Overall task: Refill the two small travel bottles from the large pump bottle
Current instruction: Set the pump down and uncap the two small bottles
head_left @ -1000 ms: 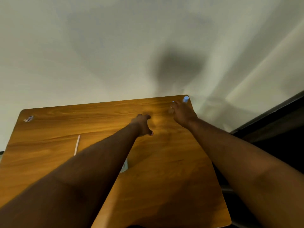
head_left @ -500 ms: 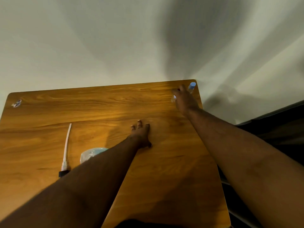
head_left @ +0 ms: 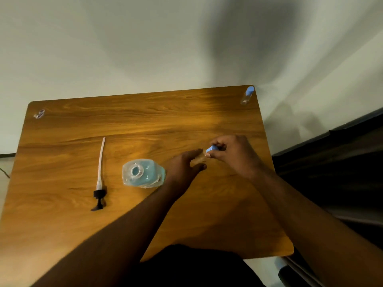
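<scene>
Twisting blue cap [head_left: 211, 149] in right grip [head_left: 230, 155], left grip [head_left: 186, 165] closed round travel bottle [head_left: 198, 159] at bench [head_left: 62, 214] three o'clock; could slip, toppling open pump bottle [head_left: 143, 172] just beside.

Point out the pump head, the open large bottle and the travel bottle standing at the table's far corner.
pump head [head_left: 99, 196]: head view, on its black collar.
large bottle [head_left: 137, 171]: head view, on its open neck.
travel bottle [head_left: 247, 96]: head view, on its clear body below the blue cap.
</scene>
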`<state>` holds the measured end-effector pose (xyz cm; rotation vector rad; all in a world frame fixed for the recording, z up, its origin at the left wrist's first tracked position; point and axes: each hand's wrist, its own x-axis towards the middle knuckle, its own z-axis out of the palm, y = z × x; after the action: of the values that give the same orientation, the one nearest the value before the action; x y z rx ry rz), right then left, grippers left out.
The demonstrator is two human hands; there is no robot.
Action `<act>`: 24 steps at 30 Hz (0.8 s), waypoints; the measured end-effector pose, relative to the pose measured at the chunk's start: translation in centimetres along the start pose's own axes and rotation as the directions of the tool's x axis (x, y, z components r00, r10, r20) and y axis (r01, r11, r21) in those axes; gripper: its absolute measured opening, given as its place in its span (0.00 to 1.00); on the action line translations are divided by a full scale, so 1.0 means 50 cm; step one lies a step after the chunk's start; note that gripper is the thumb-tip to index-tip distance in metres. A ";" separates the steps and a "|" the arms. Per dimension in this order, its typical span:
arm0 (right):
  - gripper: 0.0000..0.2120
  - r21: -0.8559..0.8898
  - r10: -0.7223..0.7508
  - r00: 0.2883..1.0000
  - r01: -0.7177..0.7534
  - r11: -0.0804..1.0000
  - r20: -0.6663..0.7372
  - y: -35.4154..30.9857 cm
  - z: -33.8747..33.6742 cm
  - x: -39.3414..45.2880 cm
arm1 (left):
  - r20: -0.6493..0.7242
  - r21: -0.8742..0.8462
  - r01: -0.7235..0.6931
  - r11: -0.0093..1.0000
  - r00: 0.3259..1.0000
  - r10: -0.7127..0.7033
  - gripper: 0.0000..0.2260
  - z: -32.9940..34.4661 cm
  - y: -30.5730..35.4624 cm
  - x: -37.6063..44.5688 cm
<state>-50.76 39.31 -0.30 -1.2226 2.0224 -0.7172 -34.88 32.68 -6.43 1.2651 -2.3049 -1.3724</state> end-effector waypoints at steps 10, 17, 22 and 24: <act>0.08 -0.204 -0.529 0.752 0.633 0.747 0.393 -0.081 0.068 -0.095 | -0.012 -0.085 -0.120 0.989 0.993 0.119 0.12 -0.041 -0.067 -0.146; 0.24 -0.383 -0.171 0.973 0.218 0.898 0.153 -0.110 0.071 -0.128 | -0.066 -0.076 -0.220 0.973 0.974 0.215 0.16 -0.046 -0.083 -0.170; 0.22 -0.364 -0.214 0.928 0.321 0.874 0.306 -0.129 0.088 -0.140 | -0.080 0.073 -0.242 0.967 0.965 0.248 0.13 -0.054 -0.085 -0.180; 0.31 -0.364 -0.166 0.937 0.277 0.889 0.307 -0.133 0.093 -0.142 | -0.066 0.063 -0.233 0.970 0.969 0.237 0.11 -0.056 -0.093 -0.179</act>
<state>-41.13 42.44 3.42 -1.7136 1.8690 -0.2126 -25.13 36.50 -6.24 0.9983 -2.3669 -1.1722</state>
